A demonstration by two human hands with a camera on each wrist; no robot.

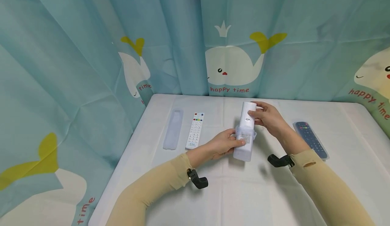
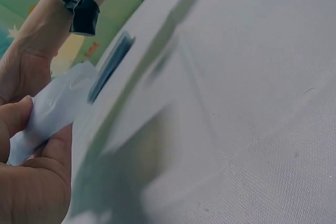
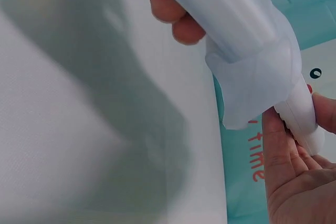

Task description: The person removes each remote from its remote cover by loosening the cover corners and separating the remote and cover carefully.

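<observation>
In the head view, a white remote control stands partly inside a translucent soft sleeve, its back side up. My left hand grips the sleeve by its lower part, thumb on top. Higher up, my right hand pinches the bare end of the remote between thumb and fingers. The right wrist view shows the sleeve's loose flap folded out around the remote, whose buttoned side faces the right fingers. In the left wrist view, the left thumb presses on the sleeve.
Left of the hands, a flat translucent sleeve lies beside a white remote with its buttons up. To the right, a dark remote in a clear cover lies near the right forearm. A whale-print curtain hangs behind the white table.
</observation>
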